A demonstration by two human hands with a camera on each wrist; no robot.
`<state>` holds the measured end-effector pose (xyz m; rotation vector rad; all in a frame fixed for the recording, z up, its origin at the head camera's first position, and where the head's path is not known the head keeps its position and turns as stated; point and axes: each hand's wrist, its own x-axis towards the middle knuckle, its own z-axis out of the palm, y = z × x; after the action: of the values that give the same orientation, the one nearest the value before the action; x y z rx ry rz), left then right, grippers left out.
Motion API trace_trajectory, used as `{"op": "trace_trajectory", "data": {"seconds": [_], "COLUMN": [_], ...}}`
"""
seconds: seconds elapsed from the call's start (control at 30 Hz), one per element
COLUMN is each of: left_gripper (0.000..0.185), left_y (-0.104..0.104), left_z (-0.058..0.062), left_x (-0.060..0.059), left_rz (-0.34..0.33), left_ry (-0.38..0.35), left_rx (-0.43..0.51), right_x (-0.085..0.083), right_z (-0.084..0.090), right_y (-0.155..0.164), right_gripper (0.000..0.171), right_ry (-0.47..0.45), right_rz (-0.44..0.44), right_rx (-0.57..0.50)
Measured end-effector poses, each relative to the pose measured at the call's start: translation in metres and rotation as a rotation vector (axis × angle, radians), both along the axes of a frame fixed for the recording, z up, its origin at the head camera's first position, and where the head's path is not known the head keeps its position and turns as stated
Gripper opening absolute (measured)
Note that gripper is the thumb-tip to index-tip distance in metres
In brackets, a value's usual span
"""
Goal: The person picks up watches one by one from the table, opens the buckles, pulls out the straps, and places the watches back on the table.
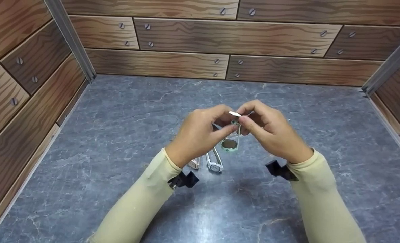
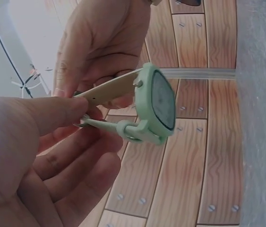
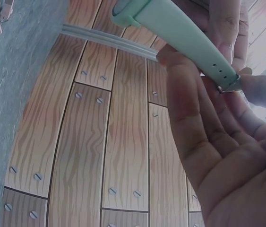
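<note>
A mint-green wristwatch hangs between both hands, its square case point(image 2: 157, 101) below the fingers and its strap bent into a loop. My left hand point(image 1: 205, 126) pinches the strap near its ends between thumb and fingers. From the other side my right hand point(image 1: 270, 130) also pinches the strap ends, with a pale tip point(image 1: 234, 114) standing up between the hands. In the right wrist view the strap point(image 3: 189, 40) shows small holes, and a metal buckle point(image 3: 229, 87) lies at the right thumb. A strap keeper point(image 2: 123, 127) sits on the other strap half.
Beneath the hands, a white watch point(image 1: 215, 167) and a pinkish watch point(image 1: 193, 164) lie on the grey marbled table point(image 1: 118, 141), partly hidden by the left hand and wrist. Wood-patterned panels point(image 1: 237, 37) wall the table at the back and sides.
</note>
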<state>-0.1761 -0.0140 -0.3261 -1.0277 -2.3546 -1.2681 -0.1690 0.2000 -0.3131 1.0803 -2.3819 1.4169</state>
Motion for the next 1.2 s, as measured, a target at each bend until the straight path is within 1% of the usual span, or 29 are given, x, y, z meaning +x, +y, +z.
{"op": "trace_trajectory", "data": {"seconds": [0.07,0.17,0.23,0.3,0.37,0.5,0.67,0.77,0.83,0.9,1.03,1.1,1.2], "left_gripper": [0.012,0.014,0.014,0.015,0.014,0.013,0.013,0.015,0.016,0.015,0.012,0.01,0.011], "left_y": [0.0003,0.0001,-0.0004,-0.0006,-0.0009,-0.0009,-0.0003,-0.0012,-0.0017,-0.0023,-0.0022,-0.0021,-0.0014], "left_z": [-0.0009,-0.0014,-0.001,-0.0003,0.0003,0.0004,0.0004,0.0012,0.002,0.0029,0.003,0.0028,0.003], "left_x": [-0.0002,0.0,0.0006,0.001,0.0015,0.0022,0.0012,0.0008,0.0007,0.0009,0.001,0.0013,0.0023], "left_rz": [-0.008,-0.025,-0.037,-0.041,-0.041,-0.032,-0.033,-0.031,-0.036,-0.043,-0.072,-0.073,-0.068], "left_ry": [-0.002,-0.03,-0.05,-0.053,-0.039,0.017,0.07,0.087,0.097,0.105,0.1,0.088,0.079], "left_rx": [0.01,0.042,0.066,0.082,0.089,0.098,0.162,0.198,0.212,0.212,0.213,0.223,0.255], "right_x": [0.0001,0.0002,0.0,-0.0002,-0.0004,0.0001,0.0002,-0.0011,-0.0015,-0.001,0.0004,0.0004,-0.0005], "right_z": [0.0,-0.0001,-0.0004,-0.0006,-0.0009,-0.0014,0.0001,0.0013,0.0021,0.0025,0.003,0.0028,0.0025], "right_y": [0.0003,0.0007,0.0006,0.0006,0.0005,0.0016,0.0023,0.0013,0.0009,0.0012,0.0034,0.0038,0.0038], "right_gripper": [0.008,0.008,0.009,0.009,0.01,0.015,0.029,0.036,0.038,0.036,0.023,0.019,0.02], "right_ry": [0.0,0.003,0.017,0.04,0.065,0.096,0.136,0.163,0.16,0.138,0.078,0.089,0.15], "right_rz": [-0.011,-0.022,-0.018,-0.006,0.008,0.039,0.062,0.066,0.057,0.033,-0.023,-0.039,-0.048], "right_rx": [-0.001,0.011,0.012,0.01,0.005,-0.002,-0.017,-0.03,-0.036,-0.034,-0.02,-0.014,-0.031]}}
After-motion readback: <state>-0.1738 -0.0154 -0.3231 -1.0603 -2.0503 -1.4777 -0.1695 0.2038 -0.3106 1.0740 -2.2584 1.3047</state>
